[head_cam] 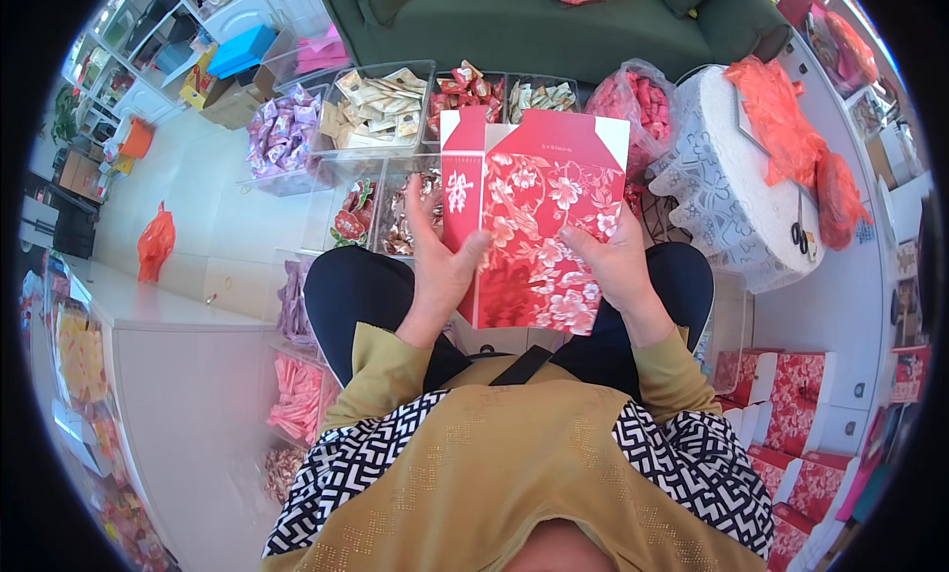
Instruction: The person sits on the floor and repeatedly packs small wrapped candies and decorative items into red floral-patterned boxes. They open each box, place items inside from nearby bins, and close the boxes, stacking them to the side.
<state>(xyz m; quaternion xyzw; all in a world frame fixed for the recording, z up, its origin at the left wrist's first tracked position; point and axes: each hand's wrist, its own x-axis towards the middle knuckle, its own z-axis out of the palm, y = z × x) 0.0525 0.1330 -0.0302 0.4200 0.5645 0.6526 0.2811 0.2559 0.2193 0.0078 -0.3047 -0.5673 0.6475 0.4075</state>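
A red cardboard box (545, 231) with a white and pink flower print is held above my lap, its end flaps at the far end. My left hand (445, 264) grips its left side, thumb on the printed face, fingers partly hidden behind the panel. On the right side my right hand (612, 260) holds it the same way, thumb on top. Just beyond the box are clear plastic bins of wrapped sweets: cream packets (378, 108), red packets (467, 94), and small pale packets (541, 97). Bronze foil sweets (404, 220) lie partly behind my left hand.
Purple packets (285, 131) fill a bin at the far left. A round table with a lace cloth (697, 164) stands at right, bearing scissors (798, 231) and red plastic bags. A green sofa (519, 34) is ahead. Printed red boxes (797, 401) stand at lower right; a white cabinet (178, 349) at left.
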